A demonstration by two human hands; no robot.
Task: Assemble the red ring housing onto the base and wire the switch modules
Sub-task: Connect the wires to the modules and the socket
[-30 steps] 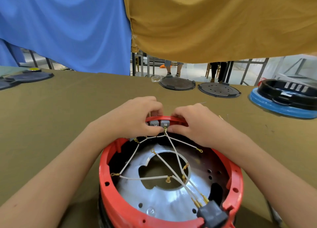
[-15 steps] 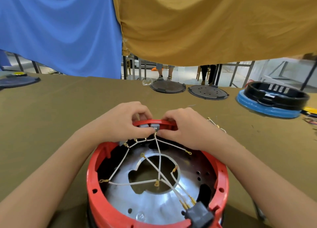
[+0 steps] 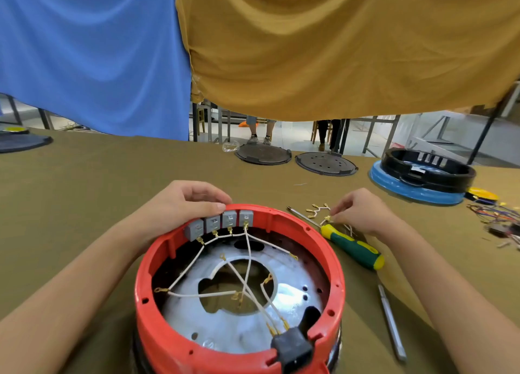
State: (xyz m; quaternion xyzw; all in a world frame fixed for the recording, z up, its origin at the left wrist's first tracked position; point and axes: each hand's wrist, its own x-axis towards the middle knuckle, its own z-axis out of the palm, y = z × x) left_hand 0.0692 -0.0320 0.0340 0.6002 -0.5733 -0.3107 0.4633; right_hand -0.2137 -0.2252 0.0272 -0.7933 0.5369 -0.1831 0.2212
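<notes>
Right hand (image 3: 363,216) has left the ring (image 3: 197,342), now pinching a loose wire (image 3: 318,211) right of it, left hand (image 3: 183,204) still gripping the rim by the switches (image 3: 219,224): next jumper likely.

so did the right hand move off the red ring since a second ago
Yes. The right hand has left the red ring beside the grey switch modules and gone rightward to the loose wires on the table.

Red ring housing (image 3: 157,303), grey switch modules (image 3: 221,223)

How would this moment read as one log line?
left hand: holds red ring housing rim by grey switch modules | right hand: pinches loose wires beside screwdriver
</notes>
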